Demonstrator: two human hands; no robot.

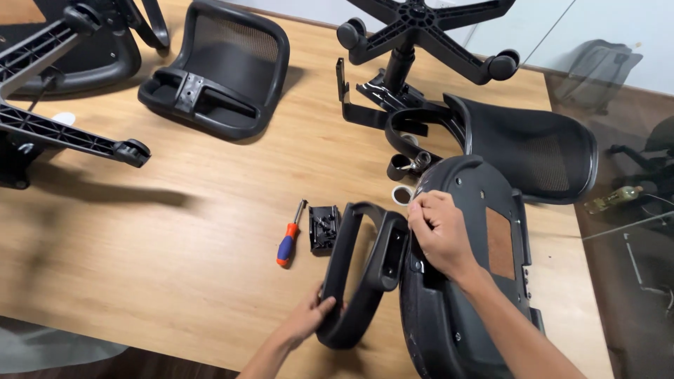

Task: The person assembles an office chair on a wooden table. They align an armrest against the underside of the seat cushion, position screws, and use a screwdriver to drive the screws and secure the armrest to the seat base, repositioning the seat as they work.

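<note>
Armrest (361, 270), a black loop, stands on the wooden tabletop (175, 238) at the near edge, its long axis running from near to far, its bracket end against the upturned seat pan (467, 281). Left hand (309, 319) has its grip clamped on the armrest's lower curve. Right hand (439, 231) rests closed at the seat pan's edge (fingertips hidden). Further left lie an orange-and-blue screwdriver (288, 238) and a small black bracket (324, 228).

An orange-and-blue-handled screwdriver (289, 241) lies on the light wooden table (175, 231), just beside a small black plastic bracket (324, 228); a black mesh chair backrest (219, 70) rests farther back.
</note>
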